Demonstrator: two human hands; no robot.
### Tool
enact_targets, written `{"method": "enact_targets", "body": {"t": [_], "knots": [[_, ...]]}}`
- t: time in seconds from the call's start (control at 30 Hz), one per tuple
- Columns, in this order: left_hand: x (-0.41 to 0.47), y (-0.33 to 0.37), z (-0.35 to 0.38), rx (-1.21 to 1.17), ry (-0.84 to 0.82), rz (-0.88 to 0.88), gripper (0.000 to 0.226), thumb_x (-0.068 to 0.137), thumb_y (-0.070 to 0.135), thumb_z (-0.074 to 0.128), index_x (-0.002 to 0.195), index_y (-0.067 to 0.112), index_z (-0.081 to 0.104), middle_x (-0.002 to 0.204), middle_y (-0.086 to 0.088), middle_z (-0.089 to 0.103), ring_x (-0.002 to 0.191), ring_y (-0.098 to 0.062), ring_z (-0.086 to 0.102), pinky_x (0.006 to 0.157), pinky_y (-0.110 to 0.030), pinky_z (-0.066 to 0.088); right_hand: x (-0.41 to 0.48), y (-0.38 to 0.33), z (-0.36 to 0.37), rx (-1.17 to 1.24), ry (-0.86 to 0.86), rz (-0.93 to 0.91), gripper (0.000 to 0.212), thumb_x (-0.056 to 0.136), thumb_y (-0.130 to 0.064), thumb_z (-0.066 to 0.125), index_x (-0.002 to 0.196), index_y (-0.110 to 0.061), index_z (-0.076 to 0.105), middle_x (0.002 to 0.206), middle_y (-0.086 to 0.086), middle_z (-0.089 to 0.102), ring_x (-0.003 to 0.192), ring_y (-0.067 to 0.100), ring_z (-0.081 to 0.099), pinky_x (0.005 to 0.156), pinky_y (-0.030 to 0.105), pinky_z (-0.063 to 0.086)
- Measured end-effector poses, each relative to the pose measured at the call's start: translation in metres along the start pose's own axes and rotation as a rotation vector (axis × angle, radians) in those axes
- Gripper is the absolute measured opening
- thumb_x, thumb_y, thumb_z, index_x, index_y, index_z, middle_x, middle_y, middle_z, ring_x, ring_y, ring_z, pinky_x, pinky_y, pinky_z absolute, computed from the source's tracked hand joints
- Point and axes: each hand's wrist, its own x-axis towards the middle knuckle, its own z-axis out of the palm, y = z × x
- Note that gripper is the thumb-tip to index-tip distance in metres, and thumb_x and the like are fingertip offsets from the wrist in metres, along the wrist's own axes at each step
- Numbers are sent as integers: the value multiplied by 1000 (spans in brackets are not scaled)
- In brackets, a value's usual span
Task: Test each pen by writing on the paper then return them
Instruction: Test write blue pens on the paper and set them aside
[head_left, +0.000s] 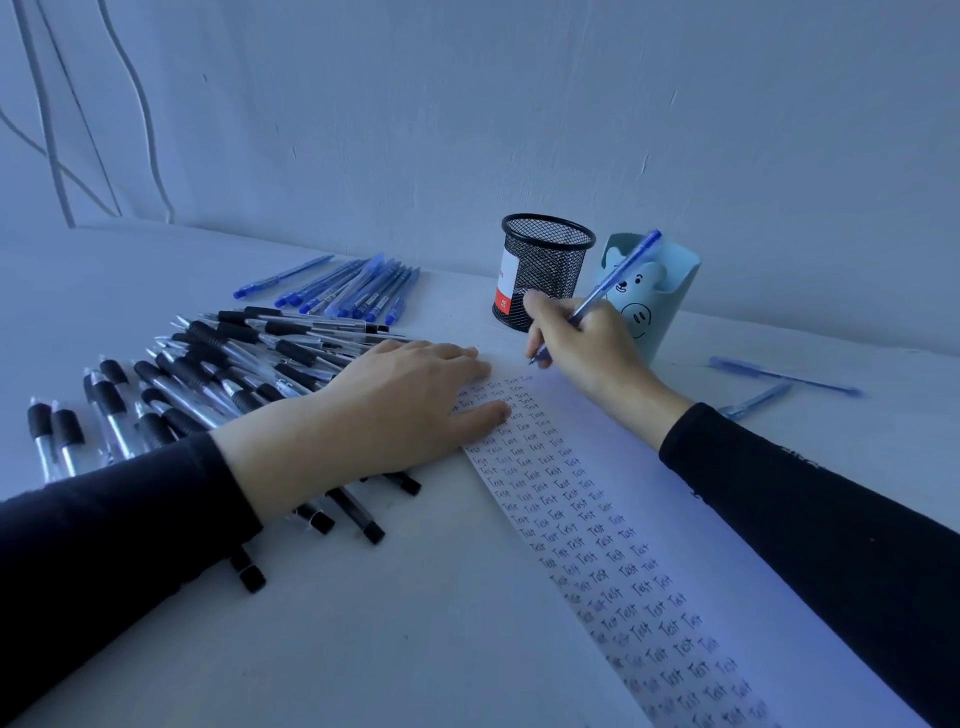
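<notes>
My right hand (587, 340) grips a blue pen (621, 275) in a writing hold, its tip down at the far top edge of the paper (691, 525). The paper carries several columns of the word "Test" down its left side. My left hand (410, 400) lies flat with straight fingers on the paper's upper left corner. To the left lies a heap of black-grip pens (208, 374), partly under my left forearm. Beyond them sits a row of blue pens (343, 288).
A black mesh pen cup (545, 270) and a light blue bear-face holder (660, 306) stand at the back by the wall, just beyond my right hand. Two blue pens (779, 376) lie on the white table (363, 623) to the right of the paper. Cables hang at far left.
</notes>
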Motion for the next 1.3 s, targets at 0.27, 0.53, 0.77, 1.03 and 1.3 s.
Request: {"method": "enact_targets", "body": {"t": [0.27,0.53,0.77,1.03,1.3], "knots": [[-3,3,-5,4,-23,10,63,95,64,30,149,33,31,158,12,25,142,-10,28,115,-30,18,-6,-32,-41,-41,-1,-156,33,103,-43,40,108,-14,57,43,3,46,41,19,48,53,31,41],[-4,3,-5,23,-37,10,65,94,65,29,149,31,32,158,10,27,142,-11,30,115,-33,20,-57,14,-74,-351,-151,-262,31,99,-12,54,128,-15,65,83,-1,58,70,11,49,67,13,37],[-3,2,-4,21,-42,1,66,93,66,29,149,32,31,158,12,26,142,-10,29,116,-32,18,-81,17,-77,-288,-144,-206,20,99,-14,53,110,-23,68,85,-10,68,63,6,51,61,13,36],[-1,0,-2,15,-36,-3,68,90,71,29,148,34,34,157,14,27,141,-9,31,115,-31,20,-83,17,-75,-310,-151,-305,18,95,-29,54,99,-22,71,82,-7,54,72,18,51,68,33,45],[1,-5,3,-21,5,14,100,64,86,7,146,37,37,155,16,30,139,-8,34,114,-31,22,-83,24,-74,-542,-316,-345,33,98,-29,55,131,-26,63,113,-8,51,103,15,41,94,23,33]]}}
